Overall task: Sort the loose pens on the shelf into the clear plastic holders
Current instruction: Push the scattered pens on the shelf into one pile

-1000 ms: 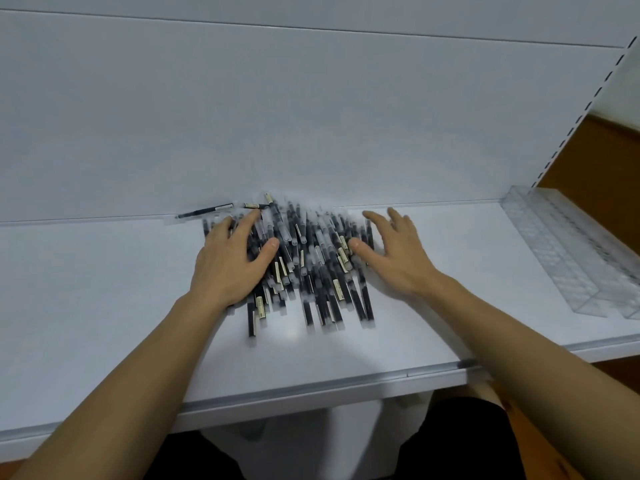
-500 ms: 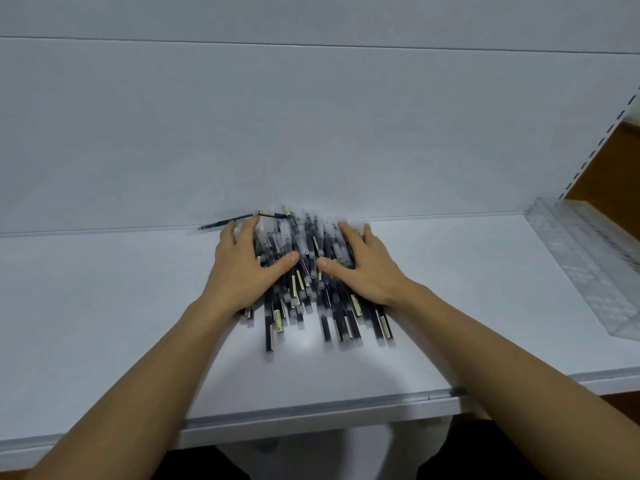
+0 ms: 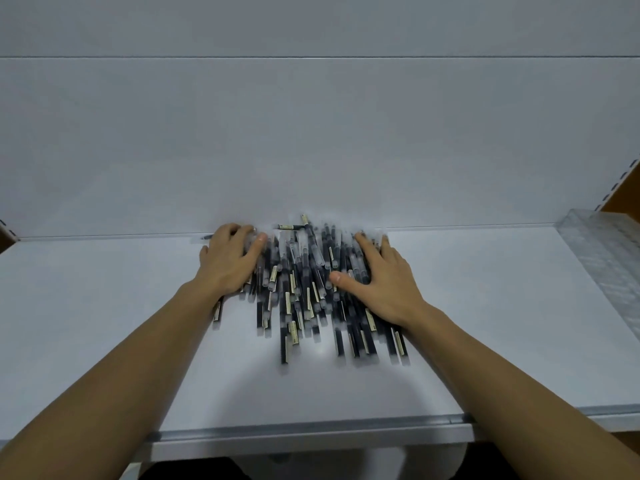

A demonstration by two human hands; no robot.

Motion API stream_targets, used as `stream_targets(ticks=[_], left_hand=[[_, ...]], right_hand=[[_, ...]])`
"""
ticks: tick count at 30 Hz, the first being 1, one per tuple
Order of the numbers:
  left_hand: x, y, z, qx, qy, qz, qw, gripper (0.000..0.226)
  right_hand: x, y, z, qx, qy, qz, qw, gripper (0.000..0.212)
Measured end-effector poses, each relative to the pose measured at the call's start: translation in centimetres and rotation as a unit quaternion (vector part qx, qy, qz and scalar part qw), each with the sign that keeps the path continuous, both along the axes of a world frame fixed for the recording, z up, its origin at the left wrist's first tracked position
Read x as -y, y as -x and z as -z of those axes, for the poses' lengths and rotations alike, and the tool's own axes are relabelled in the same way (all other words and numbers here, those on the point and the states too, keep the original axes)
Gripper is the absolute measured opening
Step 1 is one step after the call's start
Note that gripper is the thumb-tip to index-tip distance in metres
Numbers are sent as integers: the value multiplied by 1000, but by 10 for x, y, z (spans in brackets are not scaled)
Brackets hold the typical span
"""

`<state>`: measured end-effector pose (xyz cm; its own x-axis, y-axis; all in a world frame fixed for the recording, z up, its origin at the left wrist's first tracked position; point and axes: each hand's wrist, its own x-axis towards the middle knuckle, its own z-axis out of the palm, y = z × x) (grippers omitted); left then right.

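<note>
While both hands are on it, the pen pile [image 3: 311, 289] sits mid-shelf, its far end against the back panel [image 3: 311, 133]. Clock directions are taken from the pile's centre.

- Pens: dark barrels with clear caps and pale labels, mostly lined up 12-to-6 and overlapping in a dense heap. The near ends fan out unevenly toward 6. Motion blur hides finer detail.
- Left hand [image 3: 228, 261]: at 9–10 o'clock, palm down on the pile's left flank. The thumb points toward 3 and lies across the pens. The fingers bend down at the knuckles near the back panel. Can't tell if they pinch a pen or just press.
- One stray pen [image 3: 207, 237] pokes out at 9 o'clock beyond the left hand, along the back panel seam.
- Right hand [image 3: 384, 282]: at 3 o'clock, flat, palm down. The fingers are straight and spread toward 12, with the thumb out toward 9. It presses on the pens and grips nothing.
- Clear plastic holder [image 3: 602, 258]: far out at 3 o'clock on the right end of the shelf [image 3: 104, 323], well apart from the pile. No pens visible in it.
- Slotted upright [image 3: 620, 183]: at 2 o'clock, above the holder.
</note>
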<state>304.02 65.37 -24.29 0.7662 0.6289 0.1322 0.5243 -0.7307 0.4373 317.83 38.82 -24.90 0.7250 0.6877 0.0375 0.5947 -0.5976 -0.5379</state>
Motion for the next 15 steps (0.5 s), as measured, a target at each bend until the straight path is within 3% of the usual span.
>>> stream_targets(ticks=[4, 11, 15], left_hand=[[-10, -1, -9, -48, -28, -31, 998, 51], [10, 12, -18, -105, -92, -65, 988, 31], [33, 25, -22, -62, -55, -8, 997, 51]], right_hand=[[-2, -1, 0, 11, 0, 3, 1000, 114], [0, 2, -1, 2, -6, 2, 1000, 110], [1, 4, -1, -1, -13, 5, 1000, 112]])
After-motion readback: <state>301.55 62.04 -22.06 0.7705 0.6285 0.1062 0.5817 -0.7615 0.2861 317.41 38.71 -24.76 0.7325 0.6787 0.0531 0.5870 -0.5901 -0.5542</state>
